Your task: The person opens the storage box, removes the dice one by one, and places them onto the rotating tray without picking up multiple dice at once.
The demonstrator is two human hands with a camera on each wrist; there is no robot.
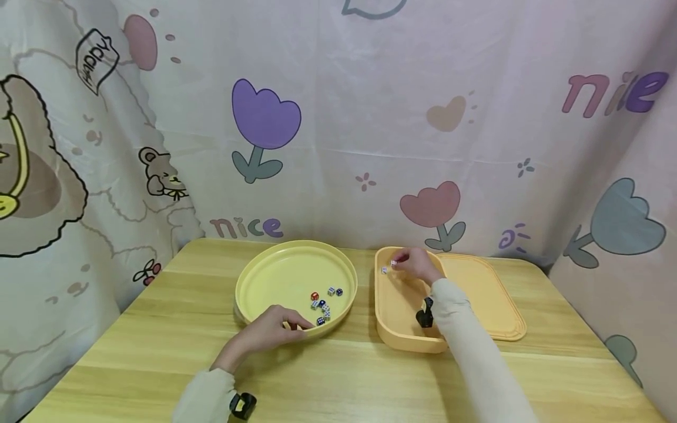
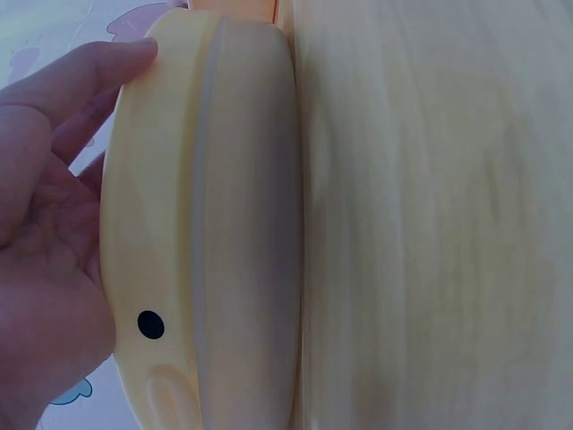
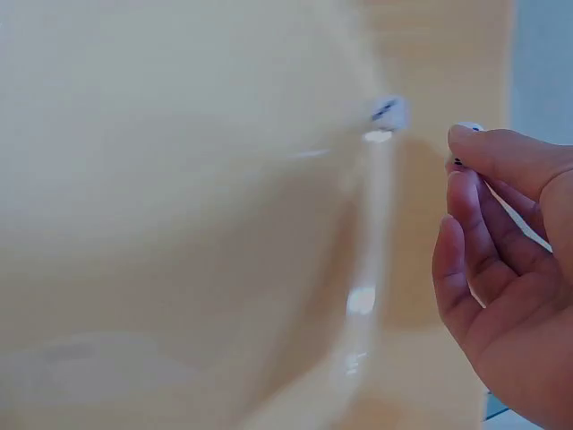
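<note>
My left hand (image 1: 270, 328) holds the near rim of a round yellow tray (image 1: 280, 279), its thumb against the outer wall in the left wrist view. Inside the tray, toward the right, lie a red die (image 1: 314, 296), a dark blue die (image 1: 339, 292) and several white dice (image 1: 325, 308). Over the far end of an orange rectangular box (image 1: 396, 299), my right hand (image 1: 420, 264) pinches a white die (image 3: 472, 126) between thumb and fingertips. Another white die (image 3: 389, 113) lies in the box near its far left corner, apart from the fingers.
An orange lid-like tray (image 1: 486, 299) lies flat to the right, partly behind the box and my right forearm. Everything stands on a wooden table (image 1: 338, 382). A printed curtain (image 1: 338, 147) hangs behind the table and along its sides.
</note>
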